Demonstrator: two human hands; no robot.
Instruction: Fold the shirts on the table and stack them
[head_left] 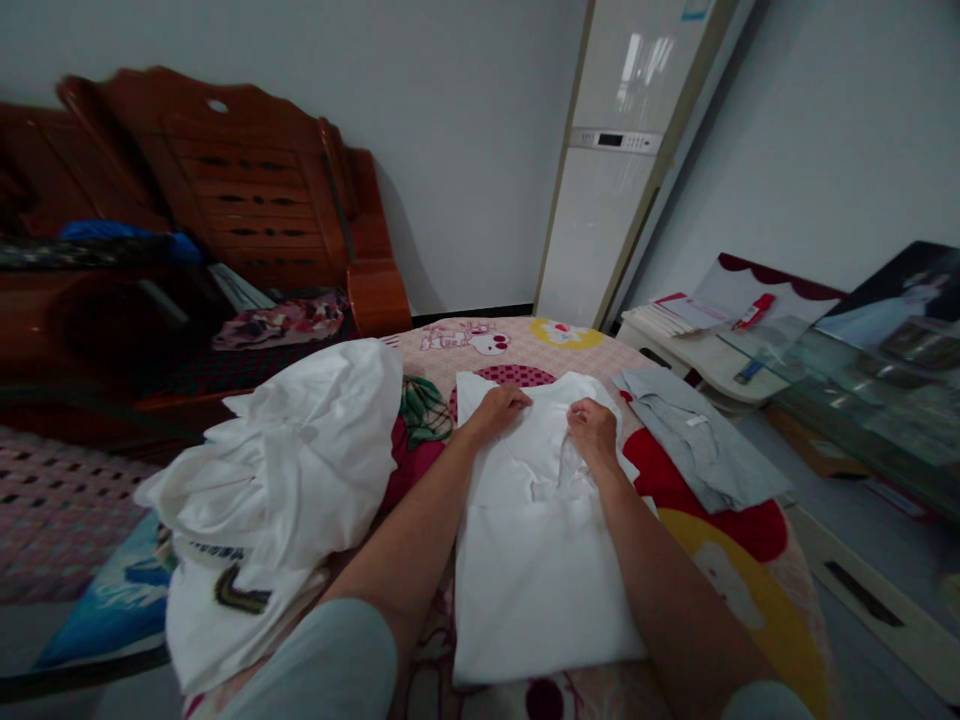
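A white shirt (547, 590) lies in front of me on a round, cartoon-patterned tablecloth, its lower part spread flat and its upper part creased. My left hand (504, 410) is at the upper left of the shirt, fingers curled together on the fabric. Across from it, my right hand (592, 430) pinches the cloth near the upper right, where small folds gather. Crumpled white clothes (300, 450) are heaped to the left, one with a dark curved print. On the right lies a folded grey garment (697, 435).
The patterned tablecloth (750, 590) covers the round table. Behind it stand a carved wooden sofa (240, 180) and a tall white air conditioner (600, 200). To the right, a white cabinet (675, 340) holds papers, beside a glass shelf (847, 390).
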